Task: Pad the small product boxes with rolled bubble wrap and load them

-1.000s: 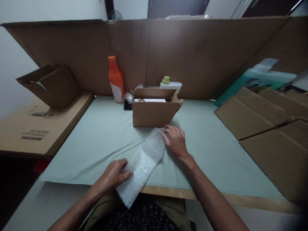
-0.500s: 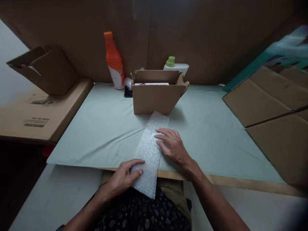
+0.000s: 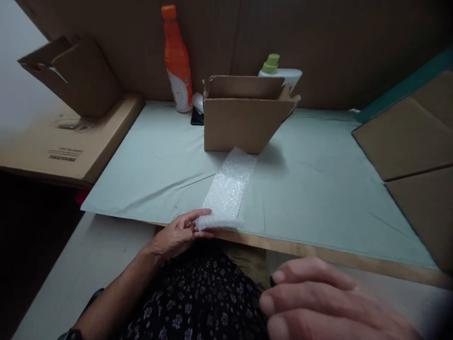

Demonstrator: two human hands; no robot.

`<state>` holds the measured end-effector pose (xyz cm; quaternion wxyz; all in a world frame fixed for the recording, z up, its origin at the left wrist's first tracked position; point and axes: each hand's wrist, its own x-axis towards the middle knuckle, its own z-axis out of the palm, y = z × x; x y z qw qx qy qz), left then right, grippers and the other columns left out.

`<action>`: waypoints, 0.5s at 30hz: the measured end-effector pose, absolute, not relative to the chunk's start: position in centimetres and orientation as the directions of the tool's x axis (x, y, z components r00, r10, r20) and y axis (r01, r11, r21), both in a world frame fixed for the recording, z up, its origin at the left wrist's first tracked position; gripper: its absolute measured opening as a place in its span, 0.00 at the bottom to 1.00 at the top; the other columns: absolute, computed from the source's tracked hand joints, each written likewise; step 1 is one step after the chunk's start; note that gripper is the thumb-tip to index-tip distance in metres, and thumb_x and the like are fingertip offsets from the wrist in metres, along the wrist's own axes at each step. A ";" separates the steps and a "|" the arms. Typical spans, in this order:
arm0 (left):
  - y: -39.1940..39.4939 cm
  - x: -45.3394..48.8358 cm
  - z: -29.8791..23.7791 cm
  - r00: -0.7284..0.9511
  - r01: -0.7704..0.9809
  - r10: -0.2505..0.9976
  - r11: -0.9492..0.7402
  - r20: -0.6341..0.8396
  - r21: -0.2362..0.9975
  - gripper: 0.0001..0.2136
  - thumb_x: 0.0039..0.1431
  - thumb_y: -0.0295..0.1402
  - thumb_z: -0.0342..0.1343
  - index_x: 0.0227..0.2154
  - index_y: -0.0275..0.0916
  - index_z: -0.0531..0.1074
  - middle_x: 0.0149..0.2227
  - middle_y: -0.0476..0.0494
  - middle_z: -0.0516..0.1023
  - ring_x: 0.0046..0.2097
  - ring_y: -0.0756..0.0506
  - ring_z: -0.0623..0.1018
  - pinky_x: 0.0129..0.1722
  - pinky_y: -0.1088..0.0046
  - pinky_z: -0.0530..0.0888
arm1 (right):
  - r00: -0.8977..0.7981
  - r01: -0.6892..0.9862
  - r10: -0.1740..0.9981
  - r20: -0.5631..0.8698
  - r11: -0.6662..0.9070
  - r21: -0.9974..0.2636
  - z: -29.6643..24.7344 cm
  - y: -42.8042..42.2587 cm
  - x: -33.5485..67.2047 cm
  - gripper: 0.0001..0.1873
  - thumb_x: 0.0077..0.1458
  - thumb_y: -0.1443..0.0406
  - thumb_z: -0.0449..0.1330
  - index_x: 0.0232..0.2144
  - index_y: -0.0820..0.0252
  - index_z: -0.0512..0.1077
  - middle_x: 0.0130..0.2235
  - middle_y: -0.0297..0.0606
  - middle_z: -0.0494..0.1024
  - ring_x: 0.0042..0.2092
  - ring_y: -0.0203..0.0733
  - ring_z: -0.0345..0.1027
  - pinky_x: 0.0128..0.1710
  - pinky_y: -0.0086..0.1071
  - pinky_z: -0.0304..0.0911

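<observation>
A strip of bubble wrap (image 3: pixel 229 191) runs along the green cloth toward the box. Its near end is folded up at the table's front edge. My left hand (image 3: pixel 180 233) grips that folded end at its left side, fingers closed around it. My right hand (image 3: pixel 329 302) is raised near the camera at the lower right, away from the wrap. Its fingers are stretched out, and I see nothing in them. An open cardboard box (image 3: pixel 242 125) stands just beyond the strip's far end.
Behind the box are an orange bottle (image 3: pixel 177 61), a white bottle with a green cap (image 3: pixel 283 74) and a flat black object (image 3: pixel 197 118). Cardboard (image 3: pixel 403 141) leans along the right side. At left, a small open box (image 3: pixel 85 78) sits on a larger flat carton (image 3: pixel 67 137).
My right hand has left the bubble wrap and come up toward the camera at the lower right. The wrap's near end, hanging over the edge before, is now folded up in my left hand.
</observation>
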<state>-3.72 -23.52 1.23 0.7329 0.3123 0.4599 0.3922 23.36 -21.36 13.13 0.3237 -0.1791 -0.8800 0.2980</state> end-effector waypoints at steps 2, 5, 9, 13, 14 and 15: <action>-23.3 -3.4 1.2 0.191 -0.099 0.878 0.462 -0.438 0.881 0.26 0.52 0.36 0.63 0.55 0.37 0.73 0.50 0.36 0.81 0.50 0.38 0.80 0.54 0.58 0.74 | -0.628 0.211 0.591 0.506 0.756 -0.620 10.4 -21.3 24.1 0.26 0.62 0.67 0.60 0.60 0.41 0.69 0.41 0.31 0.83 0.41 0.42 0.79 0.47 0.38 0.75; -22.9 -2.9 1.1 0.077 0.240 0.949 0.280 -0.306 0.930 0.17 0.58 0.34 0.58 0.49 0.38 0.78 0.48 0.39 0.82 0.48 0.41 0.80 0.51 0.62 0.74 | -0.592 0.428 0.702 0.396 0.690 -0.584 5.8 -21.2 24.1 0.38 0.59 0.63 0.65 0.68 0.48 0.59 0.58 0.45 0.76 0.56 0.53 0.73 0.53 0.48 0.72; -22.8 -2.8 0.9 0.042 0.543 0.998 0.021 -0.052 0.839 0.14 0.60 0.30 0.54 0.44 0.39 0.81 0.39 0.41 0.81 0.40 0.44 0.79 0.44 0.65 0.75 | -0.632 0.466 0.731 0.258 0.625 -0.626 0.6 -21.6 21.7 0.45 0.59 0.59 0.65 0.72 0.54 0.50 0.62 0.50 0.72 0.61 0.57 0.69 0.56 0.54 0.70; -22.8 -2.6 0.8 -0.017 0.562 0.994 -0.077 0.105 0.823 0.13 0.59 0.31 0.56 0.44 0.39 0.81 0.55 0.36 0.74 0.39 0.47 0.77 0.41 0.68 0.76 | -0.340 0.468 0.906 0.253 0.396 -0.790 -1.6 -21.7 19.4 0.24 0.65 0.65 0.58 0.62 0.52 0.66 0.51 0.43 0.81 0.50 0.48 0.77 0.49 0.43 0.74; -22.8 -2.4 0.8 -0.016 0.534 0.994 -0.084 0.110 0.841 0.12 0.60 0.32 0.56 0.43 0.39 0.81 0.56 0.36 0.74 0.39 0.47 0.78 0.42 0.68 0.75 | -0.286 0.458 0.934 0.216 0.331 -0.825 -1.7 -21.5 19.1 0.22 0.64 0.64 0.58 0.60 0.53 0.69 0.51 0.43 0.81 0.49 0.47 0.77 0.48 0.41 0.75; -22.8 -2.3 0.8 -0.005 0.500 0.996 -0.072 0.086 0.863 0.12 0.60 0.33 0.56 0.43 0.38 0.80 0.54 0.37 0.76 0.40 0.47 0.78 0.41 0.69 0.75 | -0.251 0.447 0.953 0.172 0.272 -0.852 -1.8 -21.3 18.9 0.22 0.63 0.63 0.59 0.59 0.54 0.70 0.52 0.43 0.80 0.49 0.47 0.77 0.47 0.40 0.75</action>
